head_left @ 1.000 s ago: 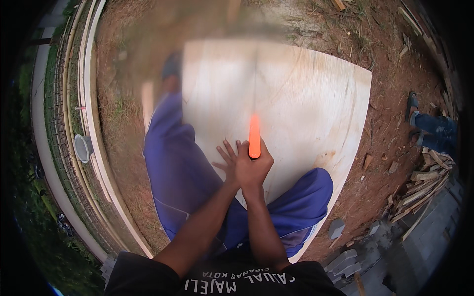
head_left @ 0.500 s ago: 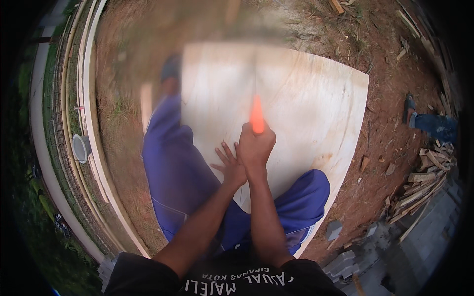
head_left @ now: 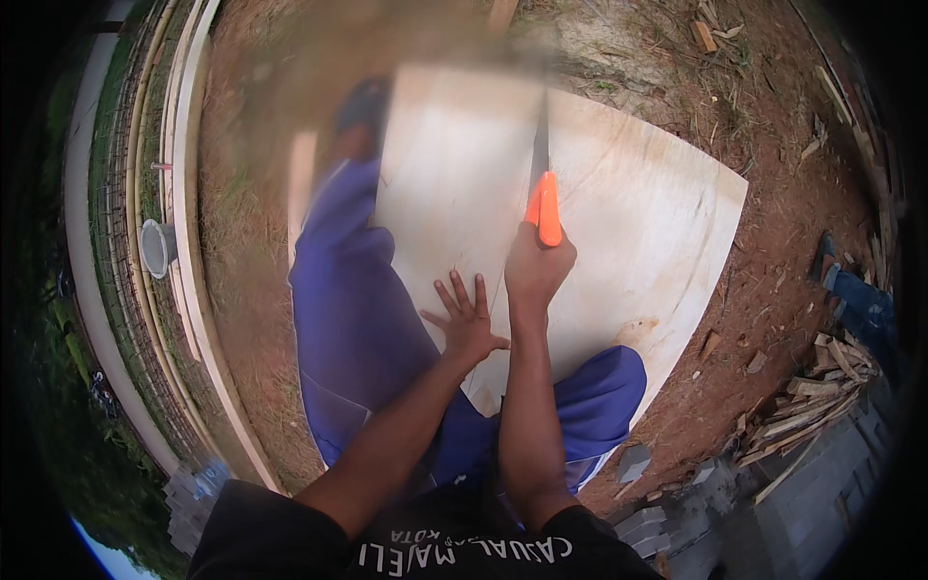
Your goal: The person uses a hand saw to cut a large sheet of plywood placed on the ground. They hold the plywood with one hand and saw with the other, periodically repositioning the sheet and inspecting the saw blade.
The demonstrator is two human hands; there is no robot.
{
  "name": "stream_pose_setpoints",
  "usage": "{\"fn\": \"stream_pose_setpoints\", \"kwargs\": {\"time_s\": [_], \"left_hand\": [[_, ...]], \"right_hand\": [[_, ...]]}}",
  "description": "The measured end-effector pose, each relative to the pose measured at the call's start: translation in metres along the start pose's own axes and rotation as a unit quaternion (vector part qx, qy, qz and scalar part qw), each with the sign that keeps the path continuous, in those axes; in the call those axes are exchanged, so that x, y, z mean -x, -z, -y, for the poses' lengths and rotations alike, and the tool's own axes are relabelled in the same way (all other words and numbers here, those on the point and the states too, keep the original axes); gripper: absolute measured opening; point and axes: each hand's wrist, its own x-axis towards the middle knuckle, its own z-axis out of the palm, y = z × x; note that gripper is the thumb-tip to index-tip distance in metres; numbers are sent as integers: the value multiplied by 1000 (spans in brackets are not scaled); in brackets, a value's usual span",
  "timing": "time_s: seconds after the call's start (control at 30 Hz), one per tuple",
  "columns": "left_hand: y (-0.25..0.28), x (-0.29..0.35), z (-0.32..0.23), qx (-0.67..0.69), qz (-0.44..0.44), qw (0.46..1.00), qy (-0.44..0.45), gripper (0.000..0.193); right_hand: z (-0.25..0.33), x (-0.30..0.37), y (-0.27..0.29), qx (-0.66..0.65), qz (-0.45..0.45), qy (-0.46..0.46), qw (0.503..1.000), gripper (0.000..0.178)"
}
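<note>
On a broad, pale plywood sheet, near its left edge, the bare left hand is laid flat, its fingers spread apart. Slightly farther along, an orange-handled handsaw with a long, dark blade is held over the sheet by the right hand, whose fingers are clamped on the handle. The blade is pointed toward the sheet's far edge, its tip blurred. Beyond the right edge, a heap of light-brown wood scraps and another person's jeans-clad leg are seen.
</note>
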Motion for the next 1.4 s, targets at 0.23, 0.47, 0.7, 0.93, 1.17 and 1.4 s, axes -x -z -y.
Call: {"fn": "stream_pose_setpoints", "kwargs": {"time_s": [0.23,0.47,0.7,0.93,1.17,1.4], "left_hand": [[13,3,2,9,42,999,31,161],[33,8,-2,45,67,997,13,157],[15,5,15,2,2,999,50,120],[17,6,-2,19,22,999,41,111],[22,-8,-4,12,-69,997,35,131],[23,5,4,6,-8,1000,28,146]], "right_hand": [[-20,41,11,-42,-17,16,999,19],[-6,-4,0,-47,-10,23,999,19],[6,58,21,4,48,-34,998,26],[0,28,16,-13,6,25,1000,16],[17,41,23,67,36,-24,997,25],[-7,43,19,-24,8,3,1000,13]]}}
